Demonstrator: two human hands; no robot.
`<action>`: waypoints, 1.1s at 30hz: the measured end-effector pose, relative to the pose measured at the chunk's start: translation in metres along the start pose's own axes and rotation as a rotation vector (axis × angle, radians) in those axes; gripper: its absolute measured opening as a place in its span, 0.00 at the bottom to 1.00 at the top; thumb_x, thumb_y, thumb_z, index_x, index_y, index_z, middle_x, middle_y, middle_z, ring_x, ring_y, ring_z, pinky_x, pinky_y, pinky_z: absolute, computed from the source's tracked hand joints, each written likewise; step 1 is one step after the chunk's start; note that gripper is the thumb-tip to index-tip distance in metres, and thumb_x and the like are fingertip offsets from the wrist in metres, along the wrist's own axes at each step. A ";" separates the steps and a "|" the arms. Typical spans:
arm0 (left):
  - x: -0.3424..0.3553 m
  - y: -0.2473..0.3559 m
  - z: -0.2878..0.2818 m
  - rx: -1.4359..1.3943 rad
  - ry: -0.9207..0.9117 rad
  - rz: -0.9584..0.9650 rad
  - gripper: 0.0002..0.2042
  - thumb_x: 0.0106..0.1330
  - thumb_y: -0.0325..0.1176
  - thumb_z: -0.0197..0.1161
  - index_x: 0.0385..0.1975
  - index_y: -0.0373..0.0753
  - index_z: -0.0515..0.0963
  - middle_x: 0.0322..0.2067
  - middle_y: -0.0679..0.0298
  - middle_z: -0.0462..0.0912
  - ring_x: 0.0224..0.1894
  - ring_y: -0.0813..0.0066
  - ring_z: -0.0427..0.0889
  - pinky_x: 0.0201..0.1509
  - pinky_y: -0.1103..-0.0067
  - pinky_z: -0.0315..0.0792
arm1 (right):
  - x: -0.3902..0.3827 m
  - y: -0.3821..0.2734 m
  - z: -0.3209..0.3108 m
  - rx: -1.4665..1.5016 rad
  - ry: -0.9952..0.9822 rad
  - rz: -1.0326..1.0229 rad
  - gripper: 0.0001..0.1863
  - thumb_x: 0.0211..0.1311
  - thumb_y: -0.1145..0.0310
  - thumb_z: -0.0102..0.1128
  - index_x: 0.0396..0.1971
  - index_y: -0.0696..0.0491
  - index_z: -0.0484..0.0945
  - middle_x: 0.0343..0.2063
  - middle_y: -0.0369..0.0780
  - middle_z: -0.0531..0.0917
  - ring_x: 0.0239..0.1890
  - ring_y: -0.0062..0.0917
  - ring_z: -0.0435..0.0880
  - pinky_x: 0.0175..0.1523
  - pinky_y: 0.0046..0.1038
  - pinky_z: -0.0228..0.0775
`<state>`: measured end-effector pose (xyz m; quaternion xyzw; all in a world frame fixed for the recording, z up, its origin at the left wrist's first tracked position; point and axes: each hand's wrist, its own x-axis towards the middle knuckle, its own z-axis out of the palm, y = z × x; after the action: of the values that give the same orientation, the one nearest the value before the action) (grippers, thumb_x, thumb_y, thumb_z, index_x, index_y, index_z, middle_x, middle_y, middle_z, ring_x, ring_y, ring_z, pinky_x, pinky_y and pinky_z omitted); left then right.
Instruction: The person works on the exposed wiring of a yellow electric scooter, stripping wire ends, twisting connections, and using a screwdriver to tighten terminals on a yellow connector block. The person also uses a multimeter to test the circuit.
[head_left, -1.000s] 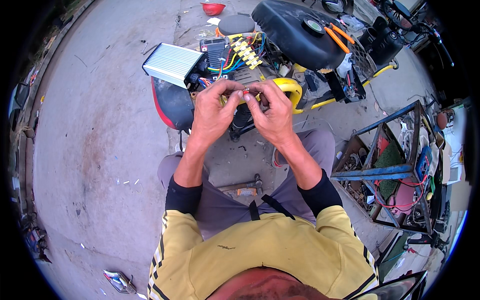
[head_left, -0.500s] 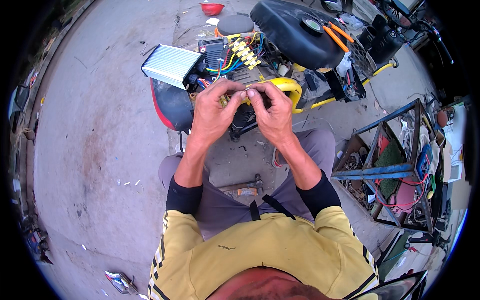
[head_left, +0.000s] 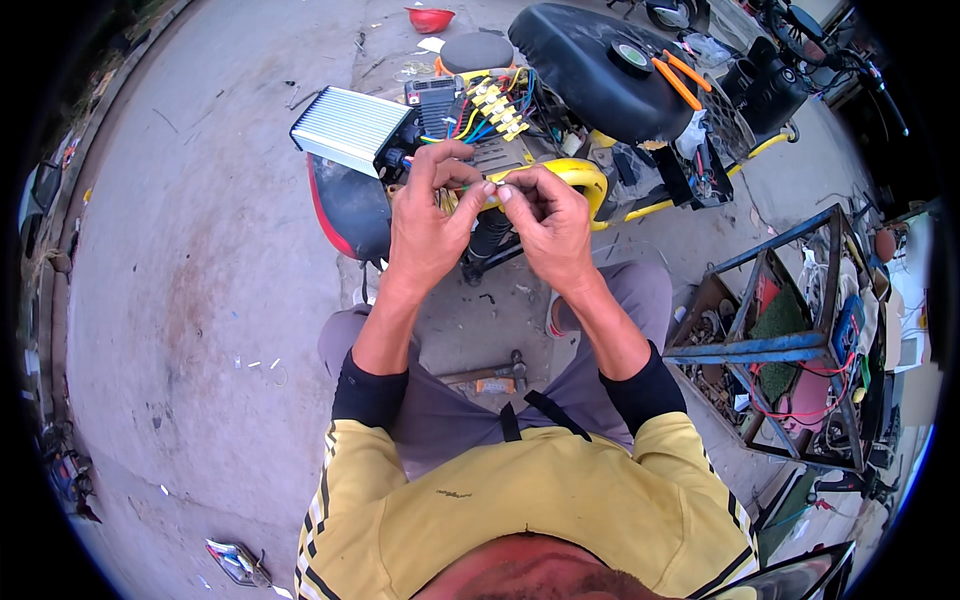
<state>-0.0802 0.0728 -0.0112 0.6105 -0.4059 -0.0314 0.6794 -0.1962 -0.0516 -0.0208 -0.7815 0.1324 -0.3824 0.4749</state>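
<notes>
My left hand (head_left: pixel 428 222) and my right hand (head_left: pixel 545 225) meet above a yellow tube frame (head_left: pixel 585 172) of a partly dismantled vehicle. Their thumbs and fingertips pinch what looks like a small wire end, with a bit of green at the left fingertips; its detail is too small to make out. Beyond my hands are a silver finned box (head_left: pixel 345 125) with dark connectors, a dark grey module (head_left: pixel 428 98), coloured wires and a yellow terminal strip (head_left: pixel 500 110). A black and red padded piece (head_left: pixel 340 210) is left of my left hand, and a black shock absorber (head_left: pixel 488 237) below.
A black cover (head_left: pixel 590 70) carries a tape roll (head_left: pixel 628 58) and orange-handled pliers (head_left: pixel 675 82). A cluttered blue metal rack (head_left: pixel 745 350) stands right. A hammer (head_left: pixel 518 372) lies between my legs, a red helmet-like object (head_left: pixel 428 22) at the back, a tool tray (head_left: pixel 237 565) lower left.
My left hand's outer fingers have lifted upward from their curled position, while both thumbs stay close together at the small piece. The red bit seen earlier between the fingertips is now hidden.
</notes>
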 end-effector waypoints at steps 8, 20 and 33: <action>0.003 -0.018 -0.003 0.584 0.020 0.706 0.12 0.61 0.23 0.74 0.43 0.39 0.83 0.38 0.62 0.86 0.39 0.61 0.87 0.43 0.66 0.77 | -0.001 0.001 -0.002 0.168 -0.044 0.105 0.08 0.73 0.72 0.69 0.43 0.61 0.85 0.25 0.31 0.83 0.28 0.10 0.75 0.34 0.20 0.70; 0.004 -0.006 -0.010 0.588 -0.245 0.268 0.06 0.73 0.31 0.62 0.41 0.35 0.78 0.37 0.53 0.82 0.46 0.50 0.81 0.56 0.58 0.67 | 0.034 0.000 -0.023 -0.452 -0.224 -0.711 0.13 0.57 0.79 0.73 0.43 0.57 0.83 0.31 0.42 0.81 0.34 0.40 0.84 0.38 0.39 0.77; -0.006 -0.027 0.004 0.742 0.133 0.755 0.08 0.58 0.38 0.66 0.25 0.41 0.78 0.29 0.65 0.79 0.39 0.65 0.79 0.47 0.67 0.72 | 0.026 0.004 -0.037 -0.047 -0.279 0.141 0.09 0.79 0.68 0.64 0.41 0.60 0.82 0.28 0.28 0.76 0.29 0.09 0.66 0.32 0.17 0.55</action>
<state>-0.0744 0.0660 -0.0373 0.6217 -0.5373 0.3997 0.4062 -0.2045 -0.0925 -0.0026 -0.8268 0.1285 -0.2326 0.4958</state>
